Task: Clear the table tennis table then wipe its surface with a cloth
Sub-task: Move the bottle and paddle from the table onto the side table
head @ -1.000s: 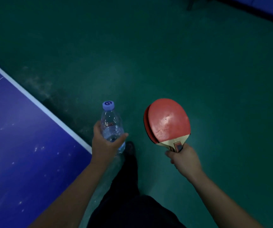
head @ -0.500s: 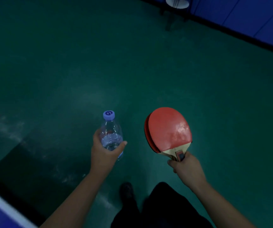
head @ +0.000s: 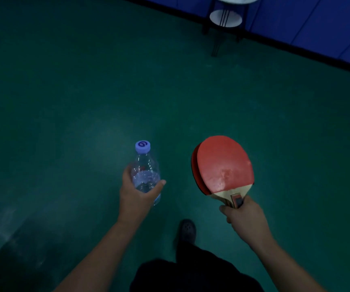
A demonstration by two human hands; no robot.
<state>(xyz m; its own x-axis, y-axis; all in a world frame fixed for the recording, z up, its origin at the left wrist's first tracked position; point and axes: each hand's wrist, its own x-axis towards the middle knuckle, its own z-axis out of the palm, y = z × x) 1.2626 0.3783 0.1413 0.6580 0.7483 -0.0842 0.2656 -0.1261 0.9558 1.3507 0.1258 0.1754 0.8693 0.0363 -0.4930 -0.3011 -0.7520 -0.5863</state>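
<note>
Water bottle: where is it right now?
In the head view the water bottle is left of centre, held upright in the left hand above the green floor, beside the red paddles gripped by the right hand.

Your clear bottle (head: 145, 175) has a pale purple cap (head: 142, 146) with a darker swirl. Your paddles (head: 222, 165) show red rubber, tan wood at the neck. The floor (head: 85, 81) is dark green, the wall panels (head: 317, 22) blue.
</note>
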